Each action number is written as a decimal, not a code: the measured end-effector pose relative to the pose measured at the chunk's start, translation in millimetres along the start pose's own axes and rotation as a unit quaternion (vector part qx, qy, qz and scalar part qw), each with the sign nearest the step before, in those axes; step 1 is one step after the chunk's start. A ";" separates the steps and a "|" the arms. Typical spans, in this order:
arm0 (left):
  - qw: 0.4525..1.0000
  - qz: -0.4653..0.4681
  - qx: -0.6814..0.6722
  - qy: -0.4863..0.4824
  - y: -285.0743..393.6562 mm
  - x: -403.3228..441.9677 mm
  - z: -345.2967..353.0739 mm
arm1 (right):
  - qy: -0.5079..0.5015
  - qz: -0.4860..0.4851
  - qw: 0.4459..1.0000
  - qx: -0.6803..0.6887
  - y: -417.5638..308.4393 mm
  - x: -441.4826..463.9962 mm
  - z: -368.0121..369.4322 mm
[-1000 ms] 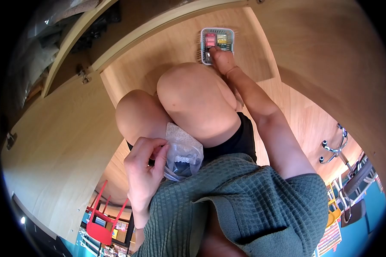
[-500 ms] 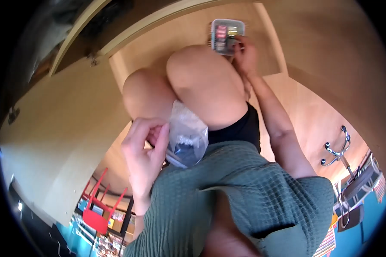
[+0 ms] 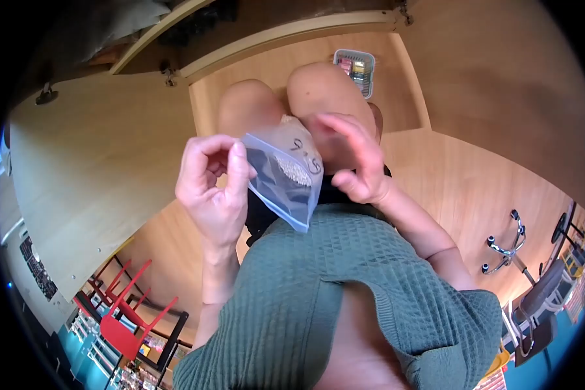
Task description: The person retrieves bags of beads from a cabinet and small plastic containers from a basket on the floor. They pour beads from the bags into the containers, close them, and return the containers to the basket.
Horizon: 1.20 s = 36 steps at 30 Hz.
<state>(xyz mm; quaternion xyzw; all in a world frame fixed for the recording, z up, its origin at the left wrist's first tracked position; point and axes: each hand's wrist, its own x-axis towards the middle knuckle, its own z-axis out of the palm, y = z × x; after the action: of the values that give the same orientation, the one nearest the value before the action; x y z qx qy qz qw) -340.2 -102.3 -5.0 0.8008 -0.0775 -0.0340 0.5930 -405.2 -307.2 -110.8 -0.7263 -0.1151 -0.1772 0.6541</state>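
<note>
My left hand (image 3: 214, 188) pinches the corner of a clear zip bag (image 3: 292, 201) between thumb and fingers. Small white bits (image 3: 292, 170) lie inside the bag, and dark handwritten marks show on its upper part. The bag hangs tilted over my lap. Just right of it is my right hand (image 3: 361, 159), thumb and fingers apart with nothing visible between them. Beyond my knees a small grey plastic basket (image 3: 369, 90) sits on the wooden surface, holding several little pink, yellow-green and pale packets.
An open wooden cabinet door (image 3: 110, 175) stands at left, with a broad panel (image 3: 500, 84) at right. A red chair (image 3: 120, 335) is at lower left. At right are a chrome wheeled chair base (image 3: 510, 250) and a dark chair (image 3: 543, 286).
My right hand has come away from the basket, back towards the bag. My left hand has raised and turned the bag, so its marks now show. The camera view has shifted.
</note>
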 end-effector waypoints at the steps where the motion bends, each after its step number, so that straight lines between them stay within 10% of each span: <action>1: 1.000 0.003 -0.020 0.014 0.1 0.4 -0.8 | -0.027 -0.016 0.999 -0.018 -1.3 -0.7 3.2; 7: 0.982 0.014 -0.167 0.086 -6.8 7.9 -4.6 | 0.033 0.019 0.991 -0.128 -1.2 -2.9 57.0; 14: 0.975 0.038 -0.218 0.003 -12.1 20.5 -12.7 | 0.165 0.175 0.968 0.077 17.0 15.1 50.3; 21: 0.985 0.104 0.030 -0.133 -30.7 1.2 17.5 | 0.198 0.197 0.951 0.135 0.9 32.2 32.8; 25: 0.983 0.040 -0.104 -0.147 -45.2 0.7 34.4 | 0.122 0.107 0.894 0.418 -40.3 36.7 58.9; 33: 0.937 -0.017 -0.312 -0.157 -58.7 25.9 -6.7 | 0.091 0.128 0.987 0.034 -40.2 67.6 6.0; 36: 0.914 -0.045 -0.345 -0.207 -52.2 24.6 -14.1 | -0.097 0.195 0.931 0.293 -38.9 82.3 5.5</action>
<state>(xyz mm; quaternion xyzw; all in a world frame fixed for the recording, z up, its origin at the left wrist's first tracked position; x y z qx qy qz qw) -309.6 -78.1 -49.7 0.5238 -0.1460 -0.2505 0.8010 -345.1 -302.4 -42.3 -0.5238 -0.0809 0.0667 0.8454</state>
